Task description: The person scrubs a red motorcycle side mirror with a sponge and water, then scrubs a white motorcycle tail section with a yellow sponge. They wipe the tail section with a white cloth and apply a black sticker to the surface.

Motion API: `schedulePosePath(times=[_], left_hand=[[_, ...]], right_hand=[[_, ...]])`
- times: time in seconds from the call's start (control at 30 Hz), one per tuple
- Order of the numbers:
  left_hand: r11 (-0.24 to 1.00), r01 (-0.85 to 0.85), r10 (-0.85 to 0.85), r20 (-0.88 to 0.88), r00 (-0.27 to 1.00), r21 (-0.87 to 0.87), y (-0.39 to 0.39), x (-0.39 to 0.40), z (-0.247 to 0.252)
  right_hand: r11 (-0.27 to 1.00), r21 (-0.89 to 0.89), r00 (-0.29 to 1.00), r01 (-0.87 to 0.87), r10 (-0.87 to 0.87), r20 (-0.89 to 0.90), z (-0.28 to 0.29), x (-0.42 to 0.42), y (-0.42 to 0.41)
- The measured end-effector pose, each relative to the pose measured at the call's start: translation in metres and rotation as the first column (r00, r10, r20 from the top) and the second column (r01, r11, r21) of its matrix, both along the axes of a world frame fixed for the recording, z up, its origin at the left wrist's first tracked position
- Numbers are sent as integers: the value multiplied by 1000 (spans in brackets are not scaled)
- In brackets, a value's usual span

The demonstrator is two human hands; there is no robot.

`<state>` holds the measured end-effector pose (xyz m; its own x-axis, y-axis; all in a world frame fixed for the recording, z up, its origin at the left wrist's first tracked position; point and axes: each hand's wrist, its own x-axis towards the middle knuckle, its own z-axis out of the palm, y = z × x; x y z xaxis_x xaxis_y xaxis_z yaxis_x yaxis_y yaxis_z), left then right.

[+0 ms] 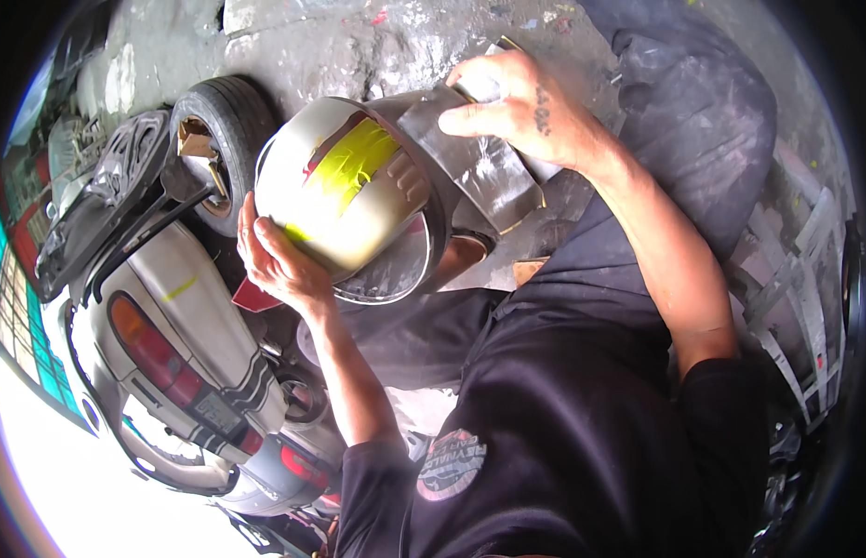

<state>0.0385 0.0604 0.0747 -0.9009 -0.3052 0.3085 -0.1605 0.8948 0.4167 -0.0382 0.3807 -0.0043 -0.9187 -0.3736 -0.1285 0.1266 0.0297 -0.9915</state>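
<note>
A motorcycle helmet (349, 188), silver-white with a bright yellow patch and some dark red, sits tilted before me at about knee height. My left hand (283, 258) steadies it from the lower left, palm and fingers against the shell. The helmet's dark opening faces down and to the right. Beside it, my right hand (510, 104) curves over a dark grey sheet (485, 171), worn shiny in patches and pale at its edges. Thumb and fingers are both on top, around a bright grey patch; whether they grip it is unclear.
On the left stand a small wheel with a tyre (224, 139), black plastic trim (119, 181) and a white body panel with a tail light (154, 342). Grey strips (803, 307) lie at the right. Stained concrete floor (300, 49) stretches ahead, and my trousered knee (698, 118) is at upper right.
</note>
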Motion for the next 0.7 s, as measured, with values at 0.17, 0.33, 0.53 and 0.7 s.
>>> schedulePosePath(times=[0.17,0.33,0.53,0.7], left_hand=[[1000,2,-2,-8,1000,11,-1,0,-1],[1000,0,0,-4,1000,9,-1,0,0],[1000,-19,19,4,1000,3,1,1,0],[1000,-1,1,-4,1000,2,-1,1,0]], right_hand=[[999,-51,968,-12,-1,-251,-11,-5,-9],[990,-144,937,-9,-42,-346,-21,-10,-17],[987,-158,990,-39,18,-138,-24,-10,-16],[997,-77,992,12,-21,-121,-30,-4,-19]])
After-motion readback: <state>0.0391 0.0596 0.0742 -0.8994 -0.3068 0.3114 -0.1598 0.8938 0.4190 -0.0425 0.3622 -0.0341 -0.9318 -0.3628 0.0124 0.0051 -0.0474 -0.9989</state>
